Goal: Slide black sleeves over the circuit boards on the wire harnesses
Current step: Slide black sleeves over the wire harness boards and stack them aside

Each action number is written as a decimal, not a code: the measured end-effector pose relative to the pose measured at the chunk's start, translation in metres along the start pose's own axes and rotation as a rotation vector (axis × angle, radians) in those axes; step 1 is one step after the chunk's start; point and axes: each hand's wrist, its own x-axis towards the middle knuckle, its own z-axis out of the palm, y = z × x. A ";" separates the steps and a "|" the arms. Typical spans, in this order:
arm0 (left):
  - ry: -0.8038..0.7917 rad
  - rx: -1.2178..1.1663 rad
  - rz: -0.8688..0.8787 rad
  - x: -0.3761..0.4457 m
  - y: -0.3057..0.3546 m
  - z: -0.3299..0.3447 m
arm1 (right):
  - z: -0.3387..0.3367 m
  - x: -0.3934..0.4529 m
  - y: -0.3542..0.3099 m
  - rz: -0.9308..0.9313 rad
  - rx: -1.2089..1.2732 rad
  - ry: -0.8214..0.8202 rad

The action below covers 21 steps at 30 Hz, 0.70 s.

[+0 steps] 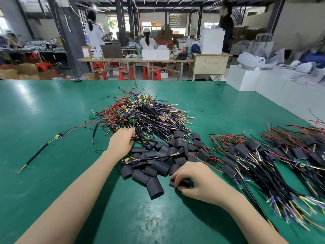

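Head view: right of the loose sleeves, sleeved harnesses lie finished; behind, a bare pile waits. Left hand pinches a wire, right hand grips one sleeve.

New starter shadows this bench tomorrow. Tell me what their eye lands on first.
The tangled heap of unsleeved harnesses mid-table on the green mat, with loose black sleeves spilling toward the person. Right of those, sleeved harnesses fan out. The left hand grips a harness wire; the right hand pinches a sleeve.
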 end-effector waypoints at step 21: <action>0.149 -0.529 -0.149 0.003 0.021 -0.070 | -0.007 -0.001 0.007 0.241 -0.202 0.026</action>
